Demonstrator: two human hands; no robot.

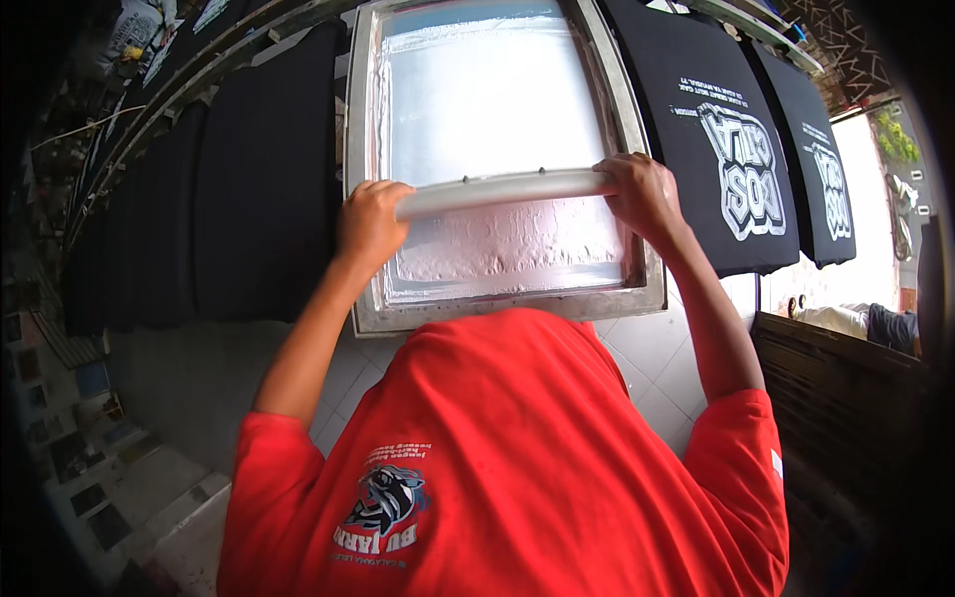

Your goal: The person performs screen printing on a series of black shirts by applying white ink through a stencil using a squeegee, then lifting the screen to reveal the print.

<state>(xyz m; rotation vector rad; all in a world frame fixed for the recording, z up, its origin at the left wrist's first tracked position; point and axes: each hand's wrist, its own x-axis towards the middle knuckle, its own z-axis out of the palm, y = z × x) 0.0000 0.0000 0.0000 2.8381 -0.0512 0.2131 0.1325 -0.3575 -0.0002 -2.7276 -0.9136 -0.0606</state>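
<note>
My left hand (pixel 373 224) is closed round the left end of a long pale squeegee (pixel 507 192). Its right end is gripped by my right hand (pixel 642 194). The squeegee lies crosswise over a printing screen (pixel 487 90), whose mesh shines white and silvery. A worn frame (pixel 507 311) borders the mesh on all sides. Wet silver-white ink (pixel 487 244) is spread on the near part of the mesh, on my side of the squeegee. What lies beneath the screen is hidden.
Black shirts with white prints (pixel 741 149) are laid out to the right of the screen. Plain black shirts (pixel 267 174) line the left side. A tiled floor (pixel 652 348) shows below. Brown slatted wood (pixel 826 398) stands at the lower right.
</note>
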